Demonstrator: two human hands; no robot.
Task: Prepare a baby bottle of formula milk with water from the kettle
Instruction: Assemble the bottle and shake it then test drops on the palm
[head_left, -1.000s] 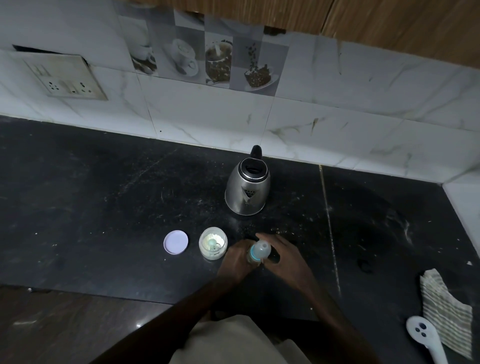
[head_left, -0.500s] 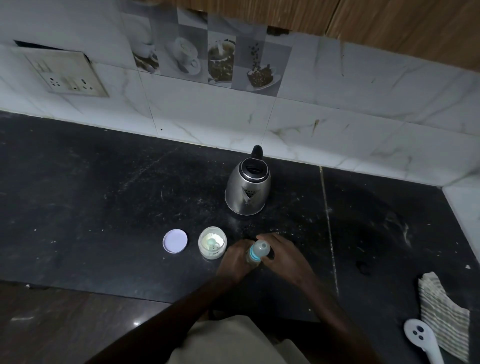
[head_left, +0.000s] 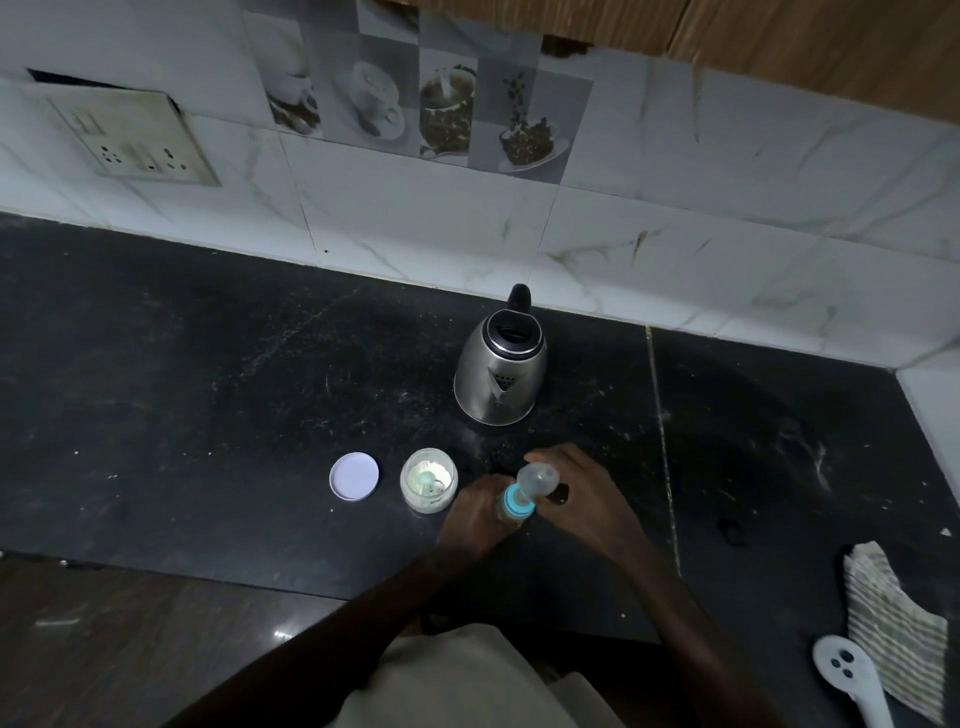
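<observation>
Hands meet at the near middle of the dark speckled stone bench (head_left: 208, 415), both closed on the same small clear plastic baby bottle with a bright blue collar ring (head_left: 517, 500). In this single head view, the left hand (head_left: 475, 519) is wrapped around the bottle's body from the left side, hiding most of it, so whether it holds any liquid cannot be told. The right hand (head_left: 587, 504) comes in from the right, with its fingers curled around the translucent domed cap (head_left: 537, 478) that sits above the blue ring. The bottle leans a little, its top tipped away from the person and to the right. Whether its base rests on the bench cannot be told.

Just left of the left hand stands a small open white jar with pale powder and a scoop inside (head_left: 428, 480), and its round white lid (head_left: 354, 476) lies flat further left, apart from it. Behind the hands, nearer the marble-tiled wall (head_left: 415, 228), stands a shiny stainless-steel electric kettle with a black lid and handle (head_left: 501, 374), upright, lid closed, spout facing the person. At the far right near corner lie a striped folded cloth (head_left: 898, 623) and a white plastic handled utensil (head_left: 852, 680), touching it.
</observation>
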